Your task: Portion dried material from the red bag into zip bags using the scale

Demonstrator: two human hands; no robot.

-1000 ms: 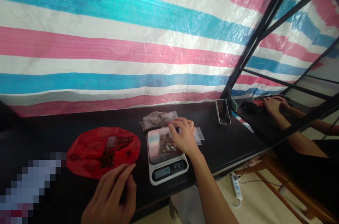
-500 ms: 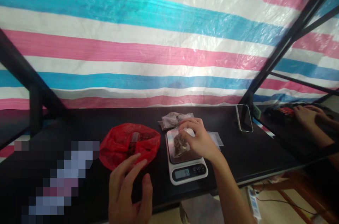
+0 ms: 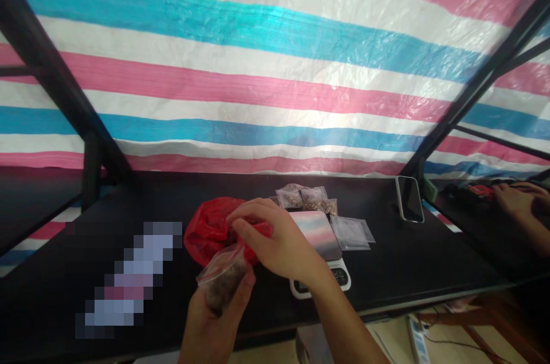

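Note:
My left hand [image 3: 219, 309] is wrapped round a clear zip-lock bag [image 3: 226, 281] holding brown, lumpy contents, with its zip edge at the top. My right hand [image 3: 268, 238] reaches over the red plastic bag [image 3: 208, 226], fingers bent and fingertips close together at its mouth. Whatever those fingertips may hold is hidden. Just right of the red bag stands a white digital scale [image 3: 315, 232] with a bare shiny plate. My right hand and wrist cover part of the scale and its display.
Behind the scale lie several small filled zip-lock bags [image 3: 296, 196]. Flat clear bags [image 3: 352, 232] lie to its right, and a phone [image 3: 409, 199] farther right. Black frame bars slope up at both sides, before a striped sheet [image 3: 266, 89]. Another person's hands [image 3: 518, 200] are at far right.
The filled zip-lock bag has gone from the scale plate into my left hand, which was open. My right hand has moved left from the scale to the red bag. The view has shifted slightly.

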